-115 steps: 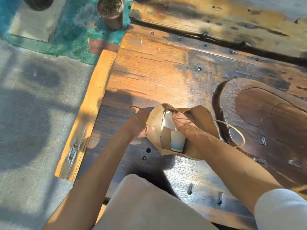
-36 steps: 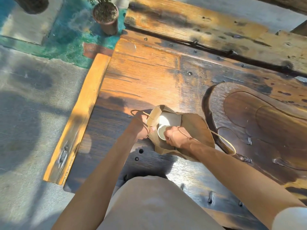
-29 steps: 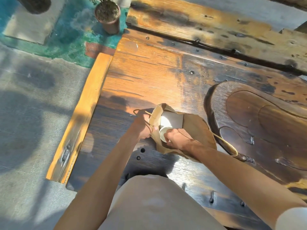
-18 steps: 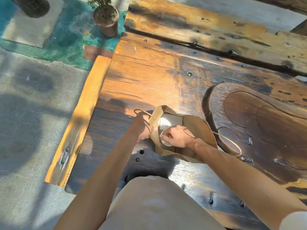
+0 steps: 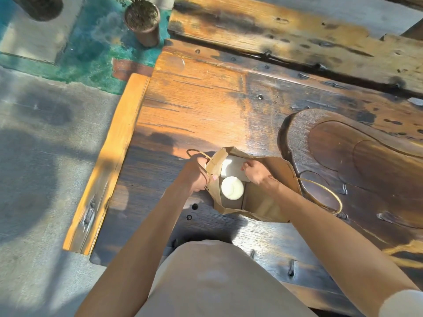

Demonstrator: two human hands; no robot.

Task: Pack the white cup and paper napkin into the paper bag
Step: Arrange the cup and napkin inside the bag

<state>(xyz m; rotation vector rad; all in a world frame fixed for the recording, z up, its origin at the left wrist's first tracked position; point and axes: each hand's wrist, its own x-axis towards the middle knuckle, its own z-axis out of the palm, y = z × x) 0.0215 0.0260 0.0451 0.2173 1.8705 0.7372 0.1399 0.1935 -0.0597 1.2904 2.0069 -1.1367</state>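
A brown paper bag (image 5: 263,202) stands open on the wooden table. Inside it the white cup (image 5: 231,188) sits upright, seen from above. The white paper napkin (image 5: 231,167) lies flat in the bag just beyond the cup. My left hand (image 5: 196,175) is shut on the bag's left rim and its twine handle. My right hand (image 5: 256,171) rests at the bag's far rim, fingers curled on the paper edge, beside the napkin. The bag's other handle (image 5: 325,195) hangs loose to the right.
A dark carved wooden tray (image 5: 357,170) lies right of the bag. The table's left edge (image 5: 109,156) drops to a concrete floor. A potted plant (image 5: 143,21) stands on the floor beyond the table. My light-clothed lap (image 5: 217,282) is at the near edge.
My right hand let go of the cup and rose out of the bag to its far rim. The cup now stands uncovered inside. My left hand kept its hold.
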